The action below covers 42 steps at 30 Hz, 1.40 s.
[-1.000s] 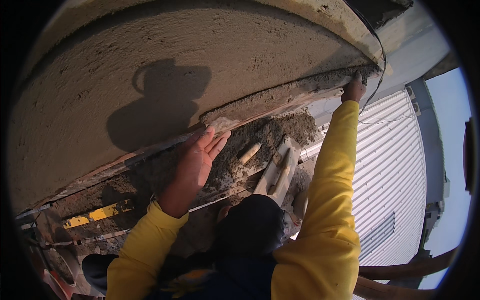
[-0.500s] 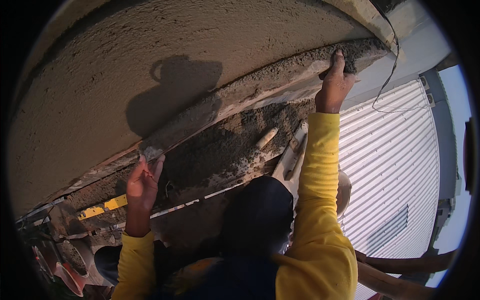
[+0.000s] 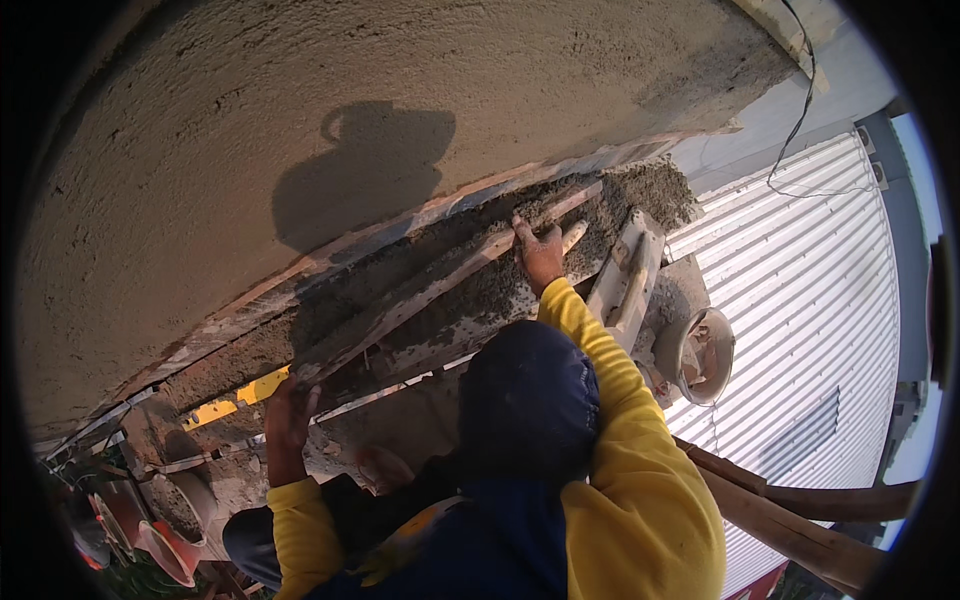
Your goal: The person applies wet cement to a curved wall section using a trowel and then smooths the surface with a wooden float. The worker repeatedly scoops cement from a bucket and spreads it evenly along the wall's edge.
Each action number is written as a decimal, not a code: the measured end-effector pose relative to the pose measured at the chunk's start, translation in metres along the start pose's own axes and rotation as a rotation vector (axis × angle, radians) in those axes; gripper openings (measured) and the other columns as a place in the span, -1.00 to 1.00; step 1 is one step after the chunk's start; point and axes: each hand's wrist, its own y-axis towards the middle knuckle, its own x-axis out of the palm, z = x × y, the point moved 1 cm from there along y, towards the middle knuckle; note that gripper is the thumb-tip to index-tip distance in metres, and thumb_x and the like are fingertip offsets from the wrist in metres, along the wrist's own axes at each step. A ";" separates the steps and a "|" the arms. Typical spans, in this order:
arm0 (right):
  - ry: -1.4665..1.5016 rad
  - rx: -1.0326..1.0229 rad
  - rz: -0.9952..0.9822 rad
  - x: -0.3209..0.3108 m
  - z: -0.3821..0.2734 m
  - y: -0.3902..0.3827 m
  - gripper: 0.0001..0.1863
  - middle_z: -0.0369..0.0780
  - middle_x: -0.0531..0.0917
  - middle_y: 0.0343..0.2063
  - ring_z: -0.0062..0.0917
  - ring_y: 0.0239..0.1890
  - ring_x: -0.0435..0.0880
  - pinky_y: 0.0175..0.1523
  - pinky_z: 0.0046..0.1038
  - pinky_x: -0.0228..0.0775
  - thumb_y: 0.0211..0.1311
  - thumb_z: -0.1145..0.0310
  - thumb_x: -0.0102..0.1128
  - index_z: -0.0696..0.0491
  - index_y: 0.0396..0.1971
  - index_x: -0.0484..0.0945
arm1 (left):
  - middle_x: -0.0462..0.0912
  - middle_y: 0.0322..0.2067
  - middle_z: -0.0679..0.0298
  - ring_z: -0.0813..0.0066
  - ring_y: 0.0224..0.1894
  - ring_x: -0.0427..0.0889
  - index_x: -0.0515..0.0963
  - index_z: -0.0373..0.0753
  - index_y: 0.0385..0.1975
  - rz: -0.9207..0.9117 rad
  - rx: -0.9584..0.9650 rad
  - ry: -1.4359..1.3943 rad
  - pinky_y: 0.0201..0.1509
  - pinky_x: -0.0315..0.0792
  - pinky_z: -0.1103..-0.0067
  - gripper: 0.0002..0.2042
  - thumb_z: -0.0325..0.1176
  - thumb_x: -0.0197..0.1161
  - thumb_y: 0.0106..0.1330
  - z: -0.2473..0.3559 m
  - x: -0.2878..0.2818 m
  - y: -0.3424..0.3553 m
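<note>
A long mortar-smeared straightedge board (image 3: 430,290) lies slantwise between my hands, apart from the wall, over a ledge covered with wet mortar (image 3: 645,195). My right hand (image 3: 541,256) grips it towards its far right end, fingers over the upper edge. At its near left end my left hand (image 3: 288,412) is closed around it, partly in shadow. Above the board rises the wall, coated in fresh grey-brown plaster (image 3: 560,90). A pale tool handle (image 3: 574,236) sticks out of the mortar beside my right hand.
A yellow spirit level (image 3: 238,396) lies near my left hand. To the right are a pale wooden tool (image 3: 632,280) and a bucket with scraps (image 3: 706,352). Several buckets (image 3: 170,550) stand lower left; wooden poles (image 3: 800,530) cross lower right, before a corrugated white roof (image 3: 800,330).
Both hands have come down from the wall's lower edge with the board. My right hand has moved left and nearer; the board's far end no longer touches the wall.
</note>
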 end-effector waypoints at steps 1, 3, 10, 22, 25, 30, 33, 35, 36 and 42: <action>-0.187 -0.059 -0.029 -0.010 -0.003 0.016 -0.20 0.13 0.69 0.00 -0.10 0.17 0.64 0.27 -0.16 0.47 0.39 0.12 0.42 0.28 0.41 0.29 | 0.69 0.00 0.08 0.26 0.14 0.66 0.55 -0.33 0.16 0.019 -0.044 -0.505 0.27 0.62 0.37 -0.66 -0.30 0.33 0.52 -0.033 -0.017 0.025; -0.576 -0.121 -0.010 -0.062 0.024 0.041 -0.23 0.12 0.76 -0.09 -0.03 0.13 0.67 0.22 -0.14 0.51 0.43 0.05 0.36 0.18 0.46 0.33 | 0.68 0.05 0.12 0.25 0.16 0.65 0.55 -0.30 0.16 0.133 -0.189 -0.730 0.32 0.58 0.39 -0.69 -0.29 0.26 0.56 0.008 0.024 0.027; -0.736 -0.002 0.303 -0.109 0.038 0.052 -0.31 0.12 0.65 0.21 0.08 0.27 0.60 0.41 -0.09 0.42 0.25 0.28 0.42 -0.14 0.41 0.47 | 0.67 0.01 0.21 0.29 0.02 0.65 0.55 -0.17 0.13 0.220 -0.284 -0.452 0.18 0.57 0.29 -0.69 -0.15 0.18 0.55 0.006 0.032 0.064; -0.669 0.094 0.596 -0.219 0.097 -0.006 -0.40 0.18 0.72 -0.05 0.19 0.01 0.70 0.07 0.10 0.53 0.32 0.21 0.36 0.07 0.25 0.33 | 0.74 -0.14 -0.21 -0.13 -0.14 0.73 0.69 -0.40 -0.02 0.640 0.125 0.637 0.00 0.56 0.12 -0.55 -0.09 0.06 0.56 0.027 0.016 0.096; -0.659 0.034 0.649 -0.235 0.115 -0.014 -0.46 0.20 0.73 -0.09 0.19 -0.01 0.72 0.06 0.14 0.54 0.33 0.30 0.30 0.10 0.22 0.32 | 0.74 -0.12 -0.25 -0.12 -0.09 0.74 0.70 -0.44 0.04 0.526 0.436 0.943 0.01 0.58 0.18 -0.63 -0.24 0.13 0.55 0.099 0.052 0.068; -0.334 -0.097 0.728 -0.218 0.055 -0.057 -0.46 0.14 0.66 -0.06 0.11 -0.05 0.69 0.10 -0.06 0.52 0.34 0.41 0.28 0.20 0.23 0.30 | 0.74 -0.26 -0.14 -0.04 -0.24 0.72 0.69 -0.37 0.11 0.479 0.913 0.978 -0.07 0.53 0.19 -0.68 -0.50 0.37 0.38 0.236 0.112 -0.026; -0.178 -0.409 0.728 -0.220 0.030 -0.063 -0.39 0.11 0.59 0.08 -0.03 0.08 0.64 0.27 -0.17 0.43 0.33 0.48 0.24 0.22 0.33 0.26 | 0.66 -0.20 0.02 0.10 -0.18 0.60 0.63 -0.29 0.23 0.452 1.283 1.267 -0.03 0.47 0.21 -0.53 -0.50 0.48 0.30 0.317 0.131 -0.064; -0.093 -0.601 0.722 -0.225 0.011 -0.042 -0.36 0.12 0.54 0.18 -0.10 0.25 0.54 0.45 -0.21 0.28 0.38 0.43 0.22 0.20 0.41 0.25 | 0.61 -0.06 0.05 0.13 0.00 0.55 0.61 -0.26 0.28 0.516 1.541 1.348 0.06 0.45 0.23 -0.51 -0.47 0.48 0.32 0.368 0.146 -0.082; 0.042 -0.578 0.660 -0.223 -0.013 -0.030 -0.41 0.03 0.57 0.07 -0.23 0.05 0.60 0.22 -0.27 0.41 0.47 0.39 0.18 0.18 0.41 0.27 | 0.59 0.02 0.05 0.14 0.10 0.54 0.60 -0.25 0.29 0.556 1.683 1.348 0.12 0.45 0.25 -0.52 -0.44 0.46 0.36 0.394 0.150 -0.088; 1.031 -0.713 0.204 -0.190 -0.207 0.022 -0.59 -0.24 0.49 -0.31 -0.56 -0.50 0.54 -0.40 -0.47 0.48 0.66 0.29 0.02 0.10 0.34 0.28 | 0.53 0.17 -0.06 -0.05 0.26 0.51 0.56 -0.22 0.34 0.821 1.823 1.336 0.35 0.41 0.18 -0.47 -0.29 0.45 0.38 0.521 0.161 -0.121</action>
